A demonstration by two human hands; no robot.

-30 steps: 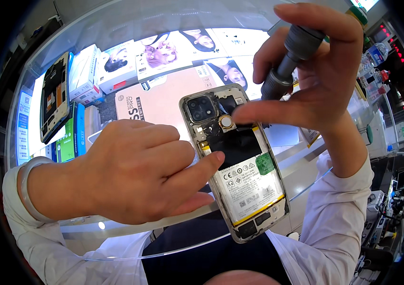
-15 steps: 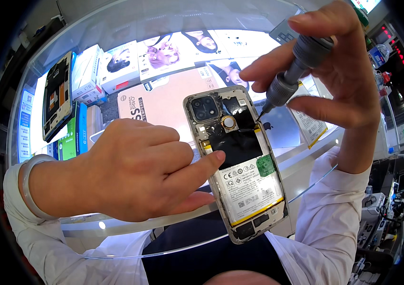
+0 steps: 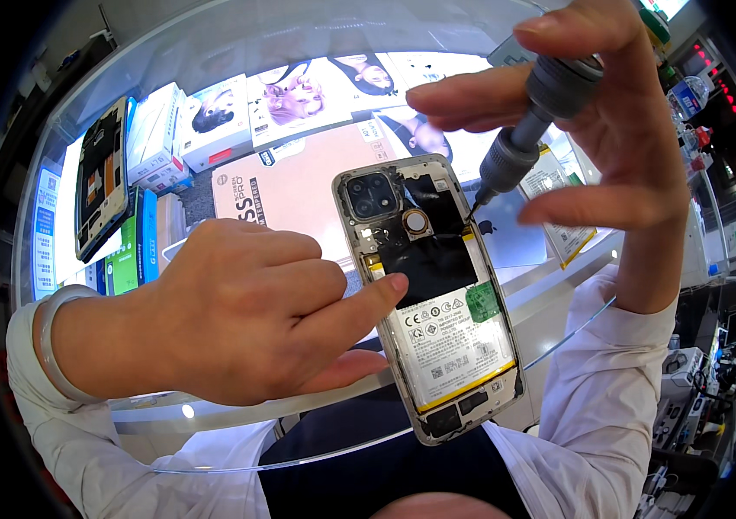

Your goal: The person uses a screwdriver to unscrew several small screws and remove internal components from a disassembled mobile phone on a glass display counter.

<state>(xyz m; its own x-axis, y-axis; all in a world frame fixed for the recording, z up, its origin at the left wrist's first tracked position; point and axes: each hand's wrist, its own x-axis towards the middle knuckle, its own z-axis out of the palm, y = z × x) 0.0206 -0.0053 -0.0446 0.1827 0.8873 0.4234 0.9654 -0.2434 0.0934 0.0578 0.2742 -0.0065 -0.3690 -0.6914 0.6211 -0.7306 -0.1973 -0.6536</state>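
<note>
An opened phone point(image 3: 493, 322) lies on the glass counter, its battery, camera module and inner boards exposed. My left hand point(image 3: 247, 316) grips it at its left edge, with the index fingertip pressing the black film, the thumb along the side and the other fingers curled. A grey screwdriver point(image 3: 506, 164) leans over the phone, its thin tip at the frame's upper right side. Around its handle is my right hand point(image 3: 636, 130), index finger and thumb spread away from the shaft while the cap rests against the hand.
Inside the lit glass counter are several boxes point(image 3: 216, 121) and a flat pinkish package point(image 3: 298, 186). Another opened phone point(image 3: 101, 186) lies at the left. A loose battery point(image 3: 571, 225) is right of the phone. Cluttered shelves point(image 3: 688, 389) stand at the far right.
My right index finger and thumb have spread out to the left, away from the screwdriver's shaft. The screwdriver and the phone have shifted only slightly. My left hand stays in place.
</note>
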